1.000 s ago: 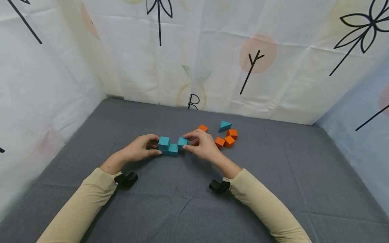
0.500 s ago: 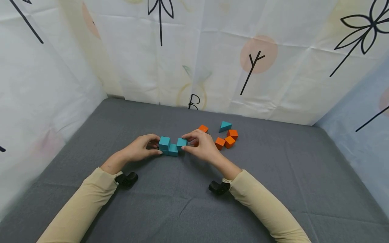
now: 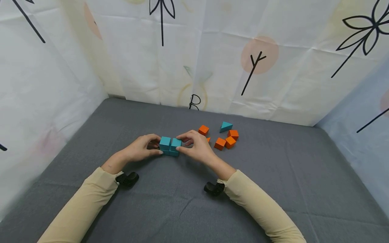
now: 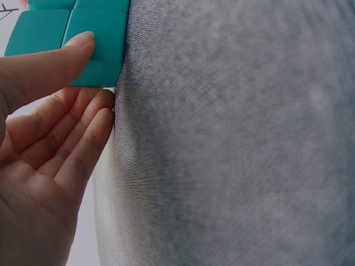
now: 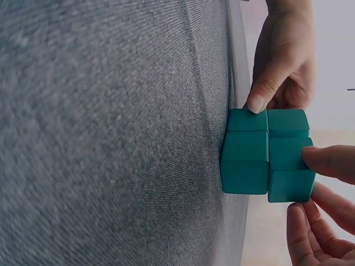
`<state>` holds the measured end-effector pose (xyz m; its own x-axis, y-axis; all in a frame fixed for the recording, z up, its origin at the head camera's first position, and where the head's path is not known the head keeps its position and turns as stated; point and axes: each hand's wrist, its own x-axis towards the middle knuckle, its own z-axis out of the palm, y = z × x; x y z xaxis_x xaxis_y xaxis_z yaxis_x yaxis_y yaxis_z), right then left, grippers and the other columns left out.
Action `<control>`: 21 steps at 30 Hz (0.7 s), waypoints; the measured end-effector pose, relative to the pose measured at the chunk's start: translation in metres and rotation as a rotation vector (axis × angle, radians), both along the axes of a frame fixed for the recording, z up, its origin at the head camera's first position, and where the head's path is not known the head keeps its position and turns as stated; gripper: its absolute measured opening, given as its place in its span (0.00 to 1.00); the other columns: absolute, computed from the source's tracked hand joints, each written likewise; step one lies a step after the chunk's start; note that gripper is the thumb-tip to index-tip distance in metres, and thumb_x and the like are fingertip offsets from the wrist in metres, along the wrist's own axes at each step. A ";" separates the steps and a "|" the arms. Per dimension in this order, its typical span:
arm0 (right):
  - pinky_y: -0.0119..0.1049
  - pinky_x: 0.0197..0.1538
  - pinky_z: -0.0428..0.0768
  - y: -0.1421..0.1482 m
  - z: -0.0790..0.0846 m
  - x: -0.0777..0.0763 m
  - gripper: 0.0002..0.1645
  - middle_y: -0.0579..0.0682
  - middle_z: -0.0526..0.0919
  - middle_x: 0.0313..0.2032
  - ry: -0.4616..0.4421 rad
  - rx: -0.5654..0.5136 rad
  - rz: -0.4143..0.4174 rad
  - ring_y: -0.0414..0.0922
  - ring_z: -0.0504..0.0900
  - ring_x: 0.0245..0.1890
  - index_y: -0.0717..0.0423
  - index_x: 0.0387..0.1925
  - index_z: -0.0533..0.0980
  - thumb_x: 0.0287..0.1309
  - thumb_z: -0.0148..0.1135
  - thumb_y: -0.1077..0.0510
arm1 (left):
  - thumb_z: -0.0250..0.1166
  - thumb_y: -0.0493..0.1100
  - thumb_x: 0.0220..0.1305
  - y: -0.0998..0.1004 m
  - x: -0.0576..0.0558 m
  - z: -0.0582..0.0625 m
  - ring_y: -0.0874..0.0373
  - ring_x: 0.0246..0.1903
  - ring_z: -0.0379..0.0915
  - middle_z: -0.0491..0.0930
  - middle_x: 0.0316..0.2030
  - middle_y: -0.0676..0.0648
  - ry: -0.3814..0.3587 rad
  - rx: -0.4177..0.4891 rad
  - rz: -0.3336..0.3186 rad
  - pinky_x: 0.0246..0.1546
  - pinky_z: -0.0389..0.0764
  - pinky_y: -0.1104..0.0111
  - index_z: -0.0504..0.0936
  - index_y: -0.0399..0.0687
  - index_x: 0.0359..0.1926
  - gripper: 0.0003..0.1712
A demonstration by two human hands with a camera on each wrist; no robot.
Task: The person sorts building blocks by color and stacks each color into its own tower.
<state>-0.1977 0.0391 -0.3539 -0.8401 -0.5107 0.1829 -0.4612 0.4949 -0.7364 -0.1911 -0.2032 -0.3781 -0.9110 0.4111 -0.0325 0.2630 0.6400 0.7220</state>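
Two teal cubes side by side on the grey cloth form a lower row. An upper left cube (image 3: 165, 143) stands on the left one. My left hand (image 3: 133, 149) holds the lower left cube (image 4: 110, 25), thumb on its front and fingers behind. My right hand (image 3: 197, 145) pinches the upper right cube (image 5: 292, 185) between thumb and fingers, over the lower right cube (image 5: 244, 177). In the head view this upper cube sits slightly askew beside its neighbour; in the right wrist view the four faces line up closely.
Behind and right of my right hand lie several orange cubes (image 3: 220, 143) and a teal triangular block (image 3: 226, 126). A small orange piece (image 3: 208, 139) shows partly behind the hand. Patterned curtains (image 3: 225, 57) border the grey cloth (image 3: 261, 162) at the back and sides.
My right hand has moved left, bringing its teal cube from the right of the lower row to above the lower right cube. My left hand keeps its place. More orange pieces show.
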 end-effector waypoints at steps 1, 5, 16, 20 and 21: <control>0.37 0.49 0.82 -0.001 -0.001 0.000 0.19 0.54 0.79 0.46 0.000 -0.006 0.000 0.49 0.80 0.45 0.57 0.50 0.80 0.56 0.69 0.59 | 0.65 0.37 0.63 0.000 0.000 0.000 0.41 0.52 0.75 0.77 0.49 0.36 0.001 0.000 0.000 0.56 0.76 0.53 0.73 0.34 0.55 0.21; 0.38 0.48 0.82 -0.002 -0.002 -0.001 0.20 0.55 0.79 0.46 0.001 -0.027 0.000 0.49 0.80 0.44 0.58 0.50 0.80 0.55 0.69 0.59 | 0.64 0.37 0.63 -0.001 -0.001 -0.001 0.41 0.52 0.75 0.76 0.49 0.36 0.003 0.000 -0.001 0.56 0.76 0.52 0.73 0.34 0.55 0.21; 0.35 0.48 0.82 -0.004 -0.005 -0.002 0.20 0.54 0.79 0.45 -0.009 -0.042 -0.003 0.48 0.80 0.44 0.57 0.50 0.80 0.55 0.69 0.59 | 0.65 0.37 0.63 0.000 -0.001 -0.001 0.41 0.52 0.75 0.77 0.49 0.36 0.013 -0.004 -0.011 0.56 0.76 0.53 0.73 0.34 0.55 0.21; 0.36 0.48 0.82 -0.005 -0.007 -0.002 0.21 0.55 0.79 0.45 -0.008 -0.047 -0.003 0.48 0.80 0.44 0.57 0.51 0.80 0.54 0.70 0.59 | 0.65 0.37 0.63 -0.001 -0.002 -0.002 0.41 0.52 0.75 0.76 0.49 0.36 0.010 -0.006 -0.006 0.56 0.76 0.53 0.73 0.33 0.55 0.21; 0.36 0.48 0.82 -0.005 -0.007 -0.002 0.21 0.55 0.79 0.45 -0.007 -0.049 -0.004 0.48 0.80 0.44 0.57 0.51 0.80 0.54 0.70 0.59 | 0.65 0.37 0.63 -0.001 -0.002 -0.002 0.41 0.52 0.75 0.76 0.49 0.36 0.010 -0.006 -0.007 0.56 0.76 0.53 0.73 0.33 0.55 0.21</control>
<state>-0.1995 0.0342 -0.3614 -0.8433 -0.4983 0.2014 -0.4540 0.4600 -0.7630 -0.1929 -0.2038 -0.3801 -0.9085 0.4172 -0.0257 0.2747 0.6422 0.7156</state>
